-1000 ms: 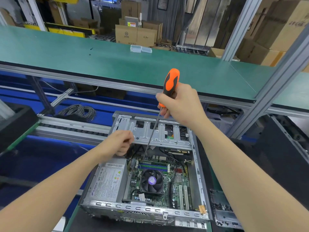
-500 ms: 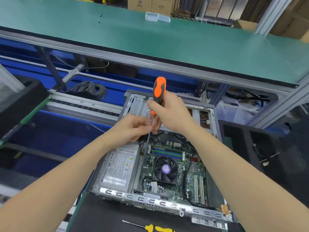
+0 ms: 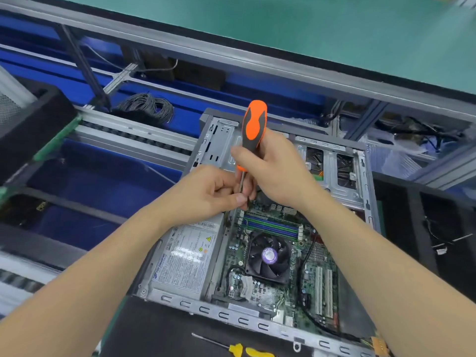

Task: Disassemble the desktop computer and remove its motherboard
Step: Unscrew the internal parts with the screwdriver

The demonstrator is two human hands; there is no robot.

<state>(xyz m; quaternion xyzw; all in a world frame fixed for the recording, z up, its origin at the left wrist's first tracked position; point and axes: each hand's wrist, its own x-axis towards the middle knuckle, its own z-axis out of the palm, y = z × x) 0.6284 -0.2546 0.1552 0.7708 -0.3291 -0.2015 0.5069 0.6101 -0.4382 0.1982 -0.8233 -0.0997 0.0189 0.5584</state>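
Motherboard [image 3: 280,287] lay inside the open desktop case [image 3: 360,181], side panel off. Fan [image 3: 269,256], memory [image 3: 270,225] and power supply [image 3: 185,258] were still fitted, so most of the strip-down seemingly remained. Right hand [image 3: 278,171] had its fingers wrapped round the orange screwdriver [image 3: 253,130]; left hand [image 3: 206,194] pinched its shaft.

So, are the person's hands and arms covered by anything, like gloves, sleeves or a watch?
No. The left hand and the right hand are bare: no gloves, and no ring shows. The left forearm and the right forearm are bare too, up to the picture's edge; no sleeve, watch or band is in view.
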